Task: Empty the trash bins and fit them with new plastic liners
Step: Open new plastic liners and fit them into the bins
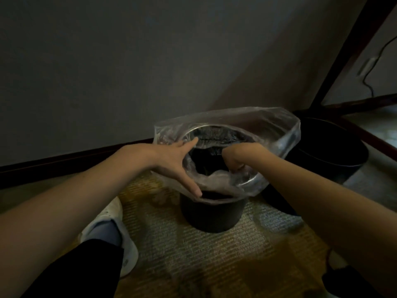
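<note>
While hands (pixel 176 162) spread liner (pixel 279 134), two bins (pixel 212 214).

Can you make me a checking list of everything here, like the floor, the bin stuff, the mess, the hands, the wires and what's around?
Surface: patterned carpet, dimly lit.
Job's things: dark bin upright; clear plastic liner draped over its rim, partly pushed inside.
Clutter: second dark bin behind, to the right.
Hands: left hand spread open on the liner's near-left edge; right hand closed on the liner.
Cables: black cable hanging on the right wall.
Surroundings: plain wall, dark baseboard, white shoe.
</note>
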`<act>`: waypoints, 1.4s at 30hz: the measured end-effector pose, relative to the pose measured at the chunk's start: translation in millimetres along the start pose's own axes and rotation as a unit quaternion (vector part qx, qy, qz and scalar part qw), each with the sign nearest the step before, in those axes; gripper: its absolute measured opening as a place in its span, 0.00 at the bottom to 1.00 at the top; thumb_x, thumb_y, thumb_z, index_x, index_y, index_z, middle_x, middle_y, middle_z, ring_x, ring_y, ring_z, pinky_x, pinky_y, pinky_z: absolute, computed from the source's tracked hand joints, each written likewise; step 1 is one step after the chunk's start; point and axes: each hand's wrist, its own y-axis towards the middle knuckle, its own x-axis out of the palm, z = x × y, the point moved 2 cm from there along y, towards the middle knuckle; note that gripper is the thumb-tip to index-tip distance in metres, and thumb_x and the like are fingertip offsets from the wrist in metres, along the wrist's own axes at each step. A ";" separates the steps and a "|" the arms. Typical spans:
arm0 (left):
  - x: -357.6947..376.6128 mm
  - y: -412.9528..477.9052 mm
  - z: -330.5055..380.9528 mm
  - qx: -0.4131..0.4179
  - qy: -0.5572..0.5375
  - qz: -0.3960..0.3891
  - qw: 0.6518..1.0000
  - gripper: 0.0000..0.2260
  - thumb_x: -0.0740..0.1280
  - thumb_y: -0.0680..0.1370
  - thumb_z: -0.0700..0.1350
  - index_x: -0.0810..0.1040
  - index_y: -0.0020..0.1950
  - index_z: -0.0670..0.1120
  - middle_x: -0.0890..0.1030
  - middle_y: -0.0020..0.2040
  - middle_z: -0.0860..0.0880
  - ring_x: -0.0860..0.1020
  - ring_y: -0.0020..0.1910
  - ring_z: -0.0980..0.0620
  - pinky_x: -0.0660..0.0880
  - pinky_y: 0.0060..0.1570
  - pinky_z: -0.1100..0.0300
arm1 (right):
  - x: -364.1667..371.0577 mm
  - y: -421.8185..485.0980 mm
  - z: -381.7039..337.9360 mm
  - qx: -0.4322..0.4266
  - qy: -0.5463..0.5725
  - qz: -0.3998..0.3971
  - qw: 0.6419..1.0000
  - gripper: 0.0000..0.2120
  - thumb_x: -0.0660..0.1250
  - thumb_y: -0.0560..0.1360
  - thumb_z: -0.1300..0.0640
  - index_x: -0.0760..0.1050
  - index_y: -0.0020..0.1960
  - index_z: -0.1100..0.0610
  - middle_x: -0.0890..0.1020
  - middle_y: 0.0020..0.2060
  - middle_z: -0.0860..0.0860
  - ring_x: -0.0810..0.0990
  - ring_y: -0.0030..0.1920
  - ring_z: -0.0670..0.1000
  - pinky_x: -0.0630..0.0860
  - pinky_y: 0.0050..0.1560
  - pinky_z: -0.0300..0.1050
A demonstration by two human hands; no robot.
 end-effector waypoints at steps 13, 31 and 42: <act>2.2 2.4 -1.9 0.028 -0.155 0.005 0.988 0.56 0.59 0.60 0.82 0.44 0.80 0.58 0.46 0.81 0.57 0.52 0.79 0.50 0.56 0.73 0.48 | -7.7 -18.9 -1.1 -0.050 0.175 -0.088 0.979 0.12 0.59 0.82 0.55 0.77 0.56 0.61 0.78 0.49 0.54 0.78 0.49 0.55 0.75 0.50 0.47; 2.1 39.0 -18.9 0.039 -0.120 0.276 0.953 0.39 0.72 0.73 0.58 0.57 0.78 0.49 0.60 0.76 0.48 0.65 0.73 0.47 0.68 0.67 0.52 | 29.1 -12.2 96.3 -0.045 0.461 0.142 0.875 0.55 0.78 0.67 0.44 0.47 0.81 0.50 0.55 0.79 0.50 0.58 0.77 0.54 0.62 0.75 0.55; 28.6 47.6 -43.6 -0.013 -0.374 0.080 0.924 0.58 0.78 0.49 0.71 0.56 0.74 0.61 0.70 0.65 0.53 0.75 0.58 0.51 0.78 0.47 0.56 | 57.7 -38.9 85.7 -0.035 0.598 -0.001 0.800 0.40 0.69 0.61 0.24 0.60 0.69 0.33 0.75 0.59 0.41 0.77 0.56 0.50 0.82 0.37 0.48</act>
